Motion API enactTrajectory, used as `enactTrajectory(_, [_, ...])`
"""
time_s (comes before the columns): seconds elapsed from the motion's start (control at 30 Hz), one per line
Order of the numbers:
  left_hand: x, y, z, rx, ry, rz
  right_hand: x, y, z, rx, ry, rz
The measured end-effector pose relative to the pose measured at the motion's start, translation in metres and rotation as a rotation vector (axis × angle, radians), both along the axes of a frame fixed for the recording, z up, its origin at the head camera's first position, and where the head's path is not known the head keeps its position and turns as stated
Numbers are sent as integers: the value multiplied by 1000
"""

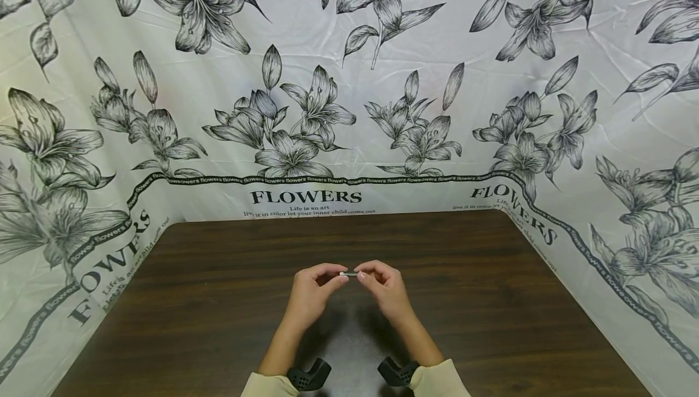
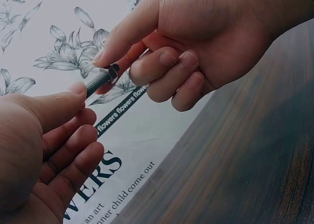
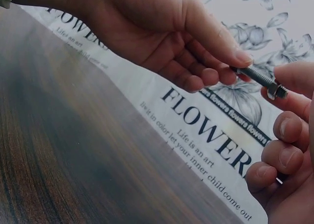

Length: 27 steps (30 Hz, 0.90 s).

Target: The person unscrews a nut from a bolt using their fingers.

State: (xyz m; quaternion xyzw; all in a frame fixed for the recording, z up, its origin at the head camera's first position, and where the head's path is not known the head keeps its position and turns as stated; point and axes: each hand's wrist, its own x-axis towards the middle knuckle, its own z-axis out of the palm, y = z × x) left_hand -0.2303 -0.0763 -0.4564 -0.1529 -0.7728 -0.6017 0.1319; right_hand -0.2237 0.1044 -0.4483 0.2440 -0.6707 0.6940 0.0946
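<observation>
A grey threaded bolt (image 1: pixel 351 274) is held level between both hands, above the table. My left hand (image 1: pixel 312 295) pinches one end of it between thumb and forefinger, which partly hide that end. Near the bolt's other end sits a small shiny hex nut (image 3: pixel 273 90), with a bit of thread showing past it. The right hand (image 1: pixel 386 292) has its thumb and forefinger on the nut, and its other fingers are curled in, as the left wrist view shows.
Below the hands lies a dark brown wooden table (image 1: pixel 218 312). Behind and beside it hangs a white cloth (image 1: pixel 415 196) printed with flowers and lettering. Black wrist cameras sit at both cuffs.
</observation>
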Motion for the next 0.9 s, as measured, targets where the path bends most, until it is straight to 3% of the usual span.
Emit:
enactTrajectory(0.23, [1, 2, 0, -8, -13, 19, 2, 1, 2, -3, 12, 17])
enactTrajectory(0.4, [-1, -1, -2, 11, 1, -4, 0, 1, 2, 16, 35, 7])
enactTrajectory(0.63, [-1, -3, -2, 2, 21, -12, -13, 1, -20, 26, 54, -13])
enactTrajectory(0.83, [16, 2, 26, -25, 3, 9, -10, 0, -14, 34, 40, -22])
enactTrajectory(0.9, [17, 3, 29, -30, 12, 13, -6, -1, -7, 27, 31, -18])
